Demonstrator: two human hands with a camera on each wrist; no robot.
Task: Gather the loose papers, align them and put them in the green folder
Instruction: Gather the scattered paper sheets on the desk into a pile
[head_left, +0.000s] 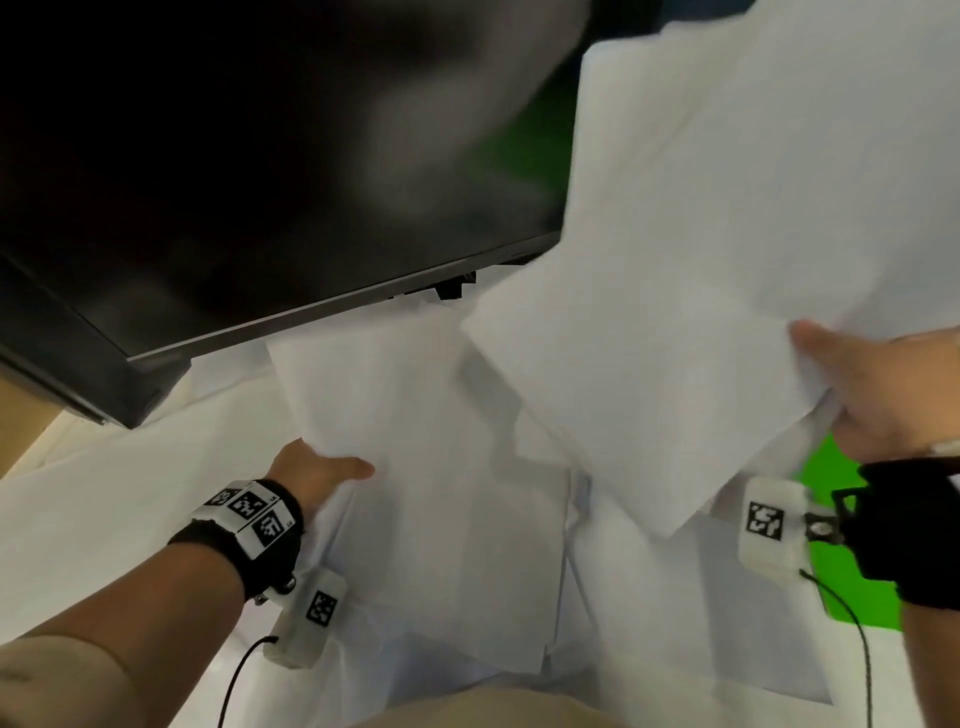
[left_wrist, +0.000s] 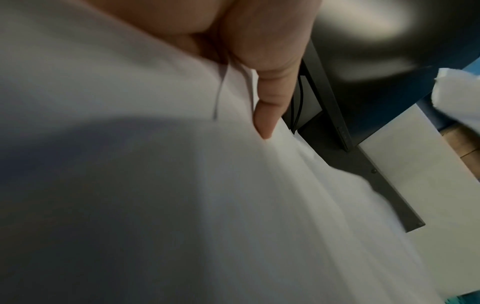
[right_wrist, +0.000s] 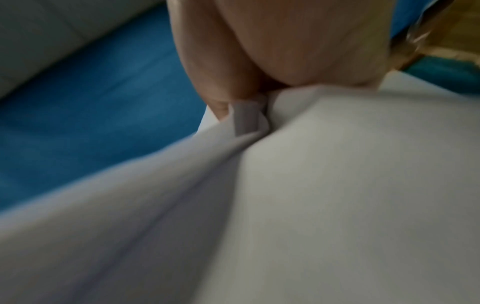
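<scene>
Loose white papers cover the desk. My left hand (head_left: 322, 467) grips the left edge of a few sheets (head_left: 415, 415) lying in the middle; its thumb (left_wrist: 270, 102) lies on top of the paper (left_wrist: 233, 205). My right hand (head_left: 862, 384) holds a fanned bunch of sheets (head_left: 675, 312) lifted above the desk at the right, and its fingers (right_wrist: 221, 98) pinch the crumpled paper edge (right_wrist: 337, 185). The green folder (head_left: 831, 561) shows under the papers beside my right wrist, and another green patch (head_left: 535, 140) shows behind the raised sheets.
A large black monitor (head_left: 260, 156) stands at the back left, its lower edge close above the papers; its stand (left_wrist: 363, 164) sits on the desk. More sheets (head_left: 649, 649) lie near the front edge. The wrist view shows a blue surface (right_wrist: 91, 102) beneath.
</scene>
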